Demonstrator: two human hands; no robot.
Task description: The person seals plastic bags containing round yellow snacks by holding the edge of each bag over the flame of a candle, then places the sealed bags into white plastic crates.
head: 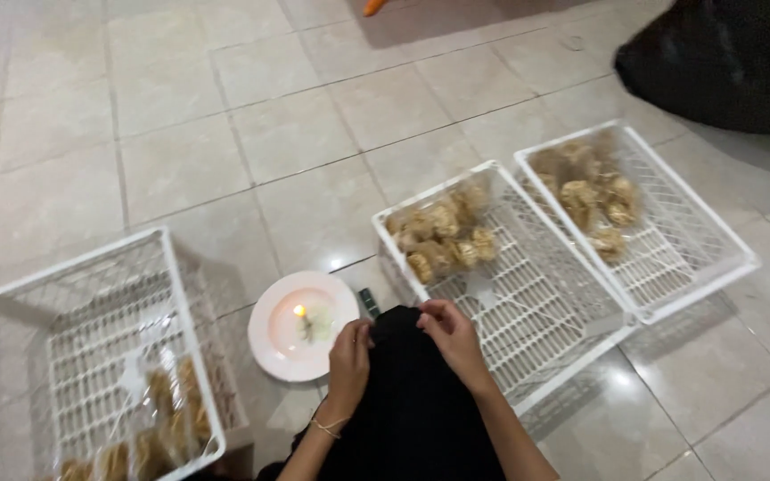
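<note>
Left hand: I see my left hand [350,354] at the near edge of the view, fingers curled narrow and pinching the top edge of a black cloth [407,401].
Right hand: my right hand [450,336] sits just beside the left, also curled tight on the same edge.
Cloth: it lies under both hands, running down toward me; I cannot tell what it covers.
Plate: a white plate [271,349] rests on the floor [225,116] just left of my left hand, with a small lit flame [298,311] on it.
Near crate: a white crate [545,307] just right of my right hand holds bagged snacks [443,236] at its far end.
Far crate: another crate [670,240] touches it further right, also with snacks [590,200].
Left crate: a third crate [91,356] stands well left of the plate, with clear bags [167,419] inside.
</note>
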